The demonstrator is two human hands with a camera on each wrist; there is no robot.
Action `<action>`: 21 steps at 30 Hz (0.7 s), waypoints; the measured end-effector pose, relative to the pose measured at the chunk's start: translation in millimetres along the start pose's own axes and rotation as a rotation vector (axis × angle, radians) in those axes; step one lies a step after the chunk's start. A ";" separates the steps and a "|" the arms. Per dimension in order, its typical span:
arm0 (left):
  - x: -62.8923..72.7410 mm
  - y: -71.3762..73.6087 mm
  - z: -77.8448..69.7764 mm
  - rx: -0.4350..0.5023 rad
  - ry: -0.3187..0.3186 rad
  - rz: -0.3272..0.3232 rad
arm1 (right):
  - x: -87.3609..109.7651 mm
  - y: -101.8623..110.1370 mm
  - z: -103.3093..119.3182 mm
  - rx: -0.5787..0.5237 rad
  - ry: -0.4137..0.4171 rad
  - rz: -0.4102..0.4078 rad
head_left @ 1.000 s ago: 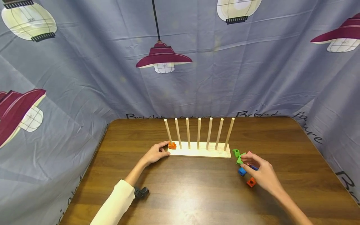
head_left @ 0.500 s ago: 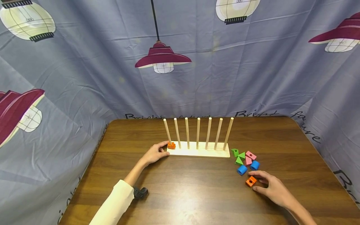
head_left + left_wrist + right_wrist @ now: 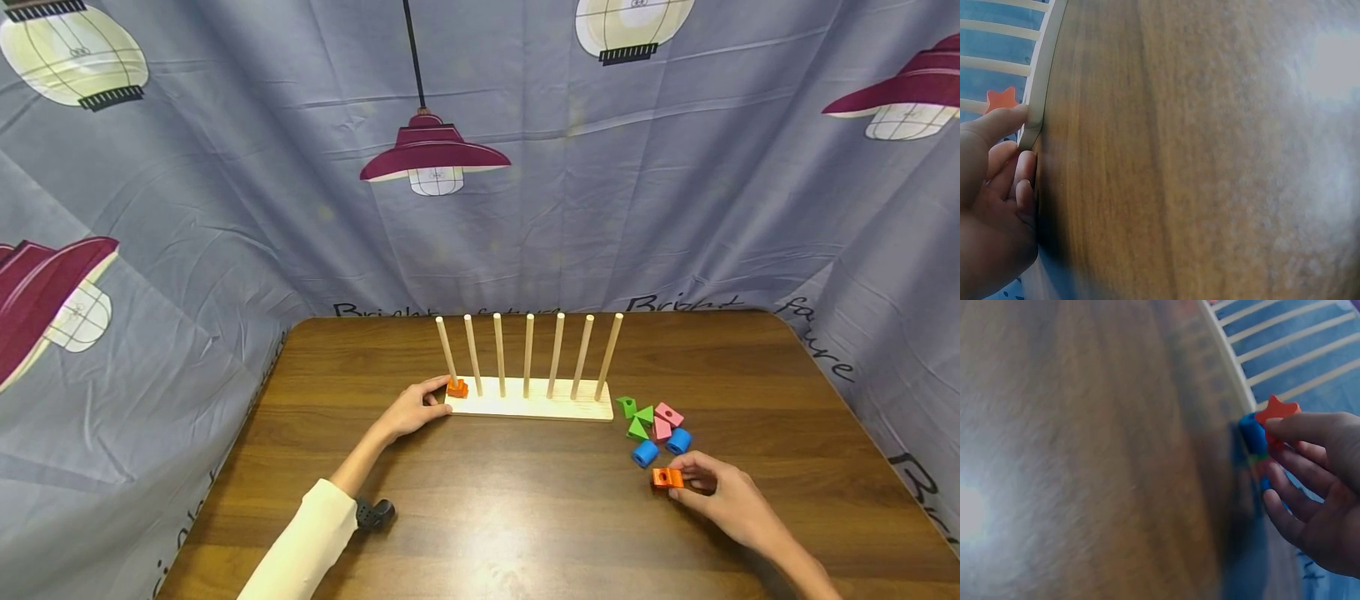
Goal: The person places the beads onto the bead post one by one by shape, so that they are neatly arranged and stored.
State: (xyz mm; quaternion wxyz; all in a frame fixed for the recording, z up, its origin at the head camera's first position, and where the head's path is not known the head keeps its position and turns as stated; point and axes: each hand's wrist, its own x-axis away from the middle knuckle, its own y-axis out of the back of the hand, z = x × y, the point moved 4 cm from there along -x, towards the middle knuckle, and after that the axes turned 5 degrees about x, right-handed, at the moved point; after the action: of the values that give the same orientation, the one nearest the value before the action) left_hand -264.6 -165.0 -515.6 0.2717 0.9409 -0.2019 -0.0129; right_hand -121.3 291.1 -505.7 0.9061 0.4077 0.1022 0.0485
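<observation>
My right hand [image 3: 738,502] pinches an orange star-shaped block [image 3: 667,478] with a hole, at the right of the table. The star's points show clearly beside the thumb in the right wrist view. My left hand [image 3: 408,409] holds the left end of a pale wooden peg board [image 3: 540,407], thumb at the front corner and a finger at the back. Several upright dowels stand in a row on the board. Around the base of the leftmost dowel [image 3: 447,354] sits another orange star block [image 3: 457,389]; its star outline also appears in the left wrist view.
Between the board and my right hand lie green triangular blocks [image 3: 637,430], pink blocks [image 3: 668,415] and two blue cylinders [image 3: 645,453]. The brown wooden table [image 3: 480,517] extends to a grey-blue curtain [image 3: 480,233] behind it.
My right hand has moved from above the green and pink blocks toward the near side and taken hold of the orange star block, which is now turned. The left hand stays at the board.
</observation>
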 end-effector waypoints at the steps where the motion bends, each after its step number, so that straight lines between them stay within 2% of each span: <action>1: 0.2 0.0 -0.3 0.004 -0.001 -0.002 | -0.9 2.3 3.4 -0.001 -0.005 -0.006; 4: 0.7 -0.1 -1.7 0.012 -0.017 -0.005 | -4.9 9.7 16.5 -0.015 0.005 -0.053; 8: 1.0 0.1 -3.0 0.010 -0.029 0.000 | -15.9 17.9 38.6 -0.054 0.107 -0.155; 10: 1.3 0.4 -3.9 0.012 -0.021 0.004 | -23.4 20.5 51.3 -0.077 0.155 -0.179; 16: 1.8 0.3 -5.1 0.020 -0.013 0.007 | -49.7 24.8 89.1 -0.123 0.168 -0.155; 21: 1.2 0.0 -3.5 0.028 -0.006 -0.007 | -73.6 20.2 122.2 -0.216 0.234 -0.142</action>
State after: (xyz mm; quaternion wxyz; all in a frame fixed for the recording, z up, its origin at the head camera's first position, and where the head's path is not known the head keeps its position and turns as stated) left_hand -263.0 -163.7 -512.5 0.2577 0.9453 -0.1995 -0.0141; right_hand -165.6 202.8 -400.8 0.9276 0.2912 0.2299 0.0422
